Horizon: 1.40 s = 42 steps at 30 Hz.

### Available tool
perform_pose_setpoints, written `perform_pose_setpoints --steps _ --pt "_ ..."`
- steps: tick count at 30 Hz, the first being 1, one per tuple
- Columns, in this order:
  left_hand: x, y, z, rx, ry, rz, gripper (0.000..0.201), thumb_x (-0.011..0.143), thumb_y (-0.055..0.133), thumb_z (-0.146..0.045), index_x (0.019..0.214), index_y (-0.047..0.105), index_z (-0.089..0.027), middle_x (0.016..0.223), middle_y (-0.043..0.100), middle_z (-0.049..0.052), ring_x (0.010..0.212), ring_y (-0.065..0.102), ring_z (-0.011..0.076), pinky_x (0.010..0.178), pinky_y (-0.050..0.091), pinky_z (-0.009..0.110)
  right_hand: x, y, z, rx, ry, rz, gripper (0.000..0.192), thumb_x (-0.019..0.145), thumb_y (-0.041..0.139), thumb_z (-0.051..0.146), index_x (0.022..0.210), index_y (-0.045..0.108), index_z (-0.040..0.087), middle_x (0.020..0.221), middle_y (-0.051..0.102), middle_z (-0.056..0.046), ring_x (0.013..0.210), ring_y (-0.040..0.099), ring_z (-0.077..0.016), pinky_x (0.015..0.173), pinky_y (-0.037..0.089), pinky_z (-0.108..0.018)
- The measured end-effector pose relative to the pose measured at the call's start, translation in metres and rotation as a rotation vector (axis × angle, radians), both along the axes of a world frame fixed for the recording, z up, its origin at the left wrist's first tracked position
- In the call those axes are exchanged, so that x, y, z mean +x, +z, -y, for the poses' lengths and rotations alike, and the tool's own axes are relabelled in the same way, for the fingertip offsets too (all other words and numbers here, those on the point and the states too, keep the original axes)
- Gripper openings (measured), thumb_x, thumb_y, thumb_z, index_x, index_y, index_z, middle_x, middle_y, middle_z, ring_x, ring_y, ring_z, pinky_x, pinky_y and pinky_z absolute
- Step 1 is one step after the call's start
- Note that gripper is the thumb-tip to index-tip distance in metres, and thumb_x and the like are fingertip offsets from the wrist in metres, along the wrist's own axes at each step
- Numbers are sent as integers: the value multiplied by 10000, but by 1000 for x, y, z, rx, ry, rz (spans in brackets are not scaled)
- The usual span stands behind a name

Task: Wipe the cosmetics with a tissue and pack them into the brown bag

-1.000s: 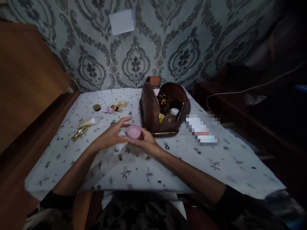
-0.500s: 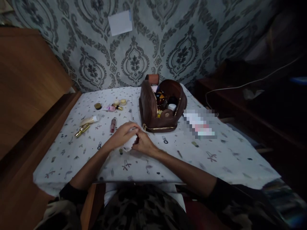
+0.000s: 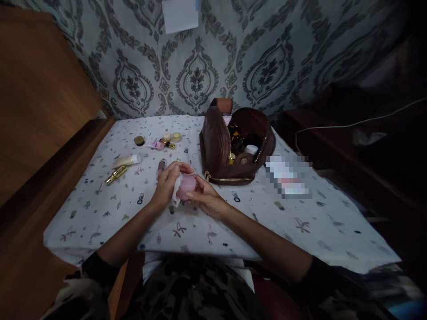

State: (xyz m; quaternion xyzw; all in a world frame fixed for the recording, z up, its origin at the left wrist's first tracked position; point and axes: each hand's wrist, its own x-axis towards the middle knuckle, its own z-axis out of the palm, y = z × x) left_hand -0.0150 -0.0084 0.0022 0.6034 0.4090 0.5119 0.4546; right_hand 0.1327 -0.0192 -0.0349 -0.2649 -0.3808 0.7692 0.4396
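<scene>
Just above the table, in front of the bag, both hands meet around a small rounded pink container. My right hand grips its right side between thumb and fingers. On the other side my left hand is wrapped round a crumpled white tissue, pressed against the container. Part of a lip gloss tube shows just behind my left hand. The open brown cosmetic bag stands beyond my right hand, with a white-lidded jar and other items inside.
To the left lie a gold tube, a cream tube with a white cap, a pink-capped tube and several small jars. A blurred-out item lies right of the bag. Wooden furniture borders the table's left side.
My hands have moved slightly apart, and the pink container now shows between them beside the white tissue. The whole view has shifted a little.
</scene>
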Motion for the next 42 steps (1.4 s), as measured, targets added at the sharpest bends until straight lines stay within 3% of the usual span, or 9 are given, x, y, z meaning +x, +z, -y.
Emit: perform_pose_setpoints --steps 7,13,18,21,25,29,34,38,42 --pt "-1 3 9 188 -4 -237 364 934 490 -505 1040 623 -183 907 693 49 882 631 200 834 466 322 2 1 -2 -182 58 -114 504 578 921 315 967 639 163 747 652 33 639 633 -78 614 524 -172" --pt "-1 2 7 126 69 -144 367 968 432 -491 938 646 -195 738 651 13 708 609 161 694 462 291 2 2 6 -178 136 -132 498 538 937 277 929 666 129 814 667 9 722 636 -95 665 515 -190" --pt "-1 3 0 21 101 -22 357 935 506 -504 866 662 -190 638 598 -13 617 569 133 629 456 260 4 3 9 -198 182 -164 596 519 944 280 1033 667 159 889 665 8 746 616 -95 628 498 -175" --pt "-1 5 1 -44 -9 40 405 917 508 -544 891 683 -180 725 655 22 694 619 160 662 497 279 5 4 6 -195 182 -215 615 548 937 320 1067 640 177 926 669 -3 757 635 -108 630 520 -187" --pt "0 5 5 -152 -135 55 444 886 529 -588 950 690 -179 849 705 60 694 646 184 571 500 282 5 3 4 -193 164 -235 570 625 901 377 1074 630 153 864 691 -21 694 647 -98 642 536 -176" --pt "1 2 4 -84 -3 -9 399 879 560 -562 851 688 -184 814 684 41 718 626 175 608 489 277 4 5 5 -254 106 -224 449 646 892 361 961 668 133 823 693 -17 684 647 -81 640 537 -147" --pt "1 -2 -1 25 123 -73 398 930 493 -528 805 657 -188 709 626 7 696 576 151 657 453 277 1 5 8 -255 108 -195 472 580 926 309 945 699 115 830 693 -10 694 622 -64 631 521 -126" --pt "-1 -2 -3 28 114 -64 395 936 485 -515 789 649 -187 674 610 4 669 564 149 643 437 279 2 5 8 -251 123 -192 444 581 924 314 899 686 116 798 696 -11 687 625 -65 628 515 -127" --pt "-2 -2 -2 -60 30 8 396 924 500 -522 839 679 -179 771 664 31 735 610 170 671 474 285 4 6 7 -244 137 -218 495 610 912 334 983 652 138 835 714 -25 713 670 -94 608 523 -141"
